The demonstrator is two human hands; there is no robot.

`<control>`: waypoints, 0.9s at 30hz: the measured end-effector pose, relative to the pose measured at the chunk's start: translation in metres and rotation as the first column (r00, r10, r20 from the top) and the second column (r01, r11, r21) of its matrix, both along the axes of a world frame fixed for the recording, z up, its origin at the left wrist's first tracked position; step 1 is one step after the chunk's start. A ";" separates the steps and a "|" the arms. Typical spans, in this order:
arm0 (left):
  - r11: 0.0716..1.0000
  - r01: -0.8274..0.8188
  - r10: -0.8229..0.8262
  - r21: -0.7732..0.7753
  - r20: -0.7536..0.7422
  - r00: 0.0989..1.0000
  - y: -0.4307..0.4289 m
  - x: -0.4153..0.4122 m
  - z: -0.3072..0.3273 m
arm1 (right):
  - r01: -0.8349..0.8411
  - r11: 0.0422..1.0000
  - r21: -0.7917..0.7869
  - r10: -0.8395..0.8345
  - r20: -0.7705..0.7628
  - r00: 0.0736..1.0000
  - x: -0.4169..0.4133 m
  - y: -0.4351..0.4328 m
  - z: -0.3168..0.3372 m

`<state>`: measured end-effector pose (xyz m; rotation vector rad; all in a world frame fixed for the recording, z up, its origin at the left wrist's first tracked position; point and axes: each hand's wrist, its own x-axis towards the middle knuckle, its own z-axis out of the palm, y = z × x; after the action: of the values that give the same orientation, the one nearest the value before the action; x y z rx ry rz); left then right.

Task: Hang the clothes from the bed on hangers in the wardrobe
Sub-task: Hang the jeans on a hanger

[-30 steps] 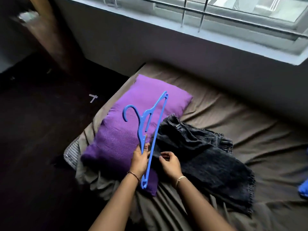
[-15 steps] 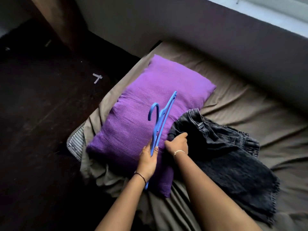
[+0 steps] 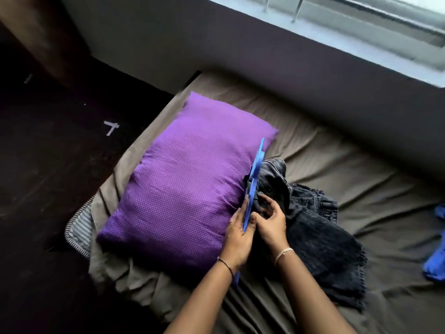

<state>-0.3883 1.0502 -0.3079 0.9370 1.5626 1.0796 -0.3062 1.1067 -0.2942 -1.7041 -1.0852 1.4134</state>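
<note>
A blue plastic hanger [image 3: 255, 169] stands edge-on between the purple pillow and a dark denim garment [image 3: 320, 242] lying crumpled on the bed. My left hand [image 3: 237, 237] grips the hanger's lower part. My right hand [image 3: 271, 221] pinches the denim's waist end right beside the hanger. The hanger's hook is hidden behind the denim fabric.
The purple pillow [image 3: 187, 186] lies on the bed's brown sheet [image 3: 361, 169]. A blue cloth [image 3: 437, 259] lies at the bed's right edge. Dark floor [image 3: 48, 165] runs along the left. A wall and window sill stand behind the bed.
The hanger has turned edge-on and moved right against the denim. My right hand has shifted to the denim's waist beside the hanger. The view has swung left.
</note>
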 end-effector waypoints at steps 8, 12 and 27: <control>0.970 0.181 -0.204 -0.159 -0.142 0.969 0.022 0.029 0.003 | 0.016 0.974 -0.227 -0.130 -0.498 0.858 0.040 0.006 0.007; 0.944 0.224 -0.288 -0.240 -0.275 0.917 0.029 0.034 0.009 | -0.095 0.887 -0.452 -0.234 -0.618 0.751 0.054 0.002 0.013; 0.904 -0.074 -0.163 -0.420 -0.499 0.851 0.076 0.042 0.018 | 0.159 0.931 -0.328 -0.276 -0.353 0.894 0.047 0.004 -0.012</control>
<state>-0.3460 1.1266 -0.2896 0.9998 2.1043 0.4090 -0.2592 1.1106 -0.3063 -1.5781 -0.4623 1.7324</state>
